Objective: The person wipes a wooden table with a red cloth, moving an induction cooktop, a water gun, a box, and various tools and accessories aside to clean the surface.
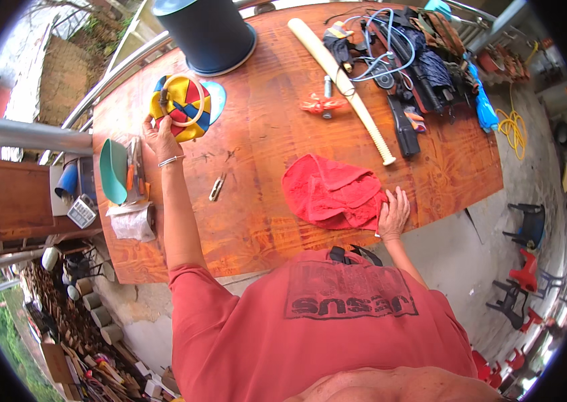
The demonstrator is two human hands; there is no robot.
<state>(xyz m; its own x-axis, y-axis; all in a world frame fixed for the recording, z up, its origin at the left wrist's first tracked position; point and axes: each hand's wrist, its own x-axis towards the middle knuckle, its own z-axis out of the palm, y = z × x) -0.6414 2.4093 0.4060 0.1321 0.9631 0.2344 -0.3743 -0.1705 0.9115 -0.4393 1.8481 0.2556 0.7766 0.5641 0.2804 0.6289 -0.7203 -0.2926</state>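
My left hand, raised over the table's left side, grips a red, yellow and blue cloth item with a pale ring on it. Partly hidden behind that item is a light-blue oval piece. My right hand lies at the table's near edge, fingers apart, against the right side of a crumpled red towel. Whether the thumb pinches the towel's edge is hard to make out. Between the hands, nearer the left, lies a pair of thread snips beside small dark thread scraps.
Farther back on the wooden table stand a black bucket and a pale bat. Dark gear and blue cord are heaped at the right rear. A green scoop and a plastic packet lie along the left edge.
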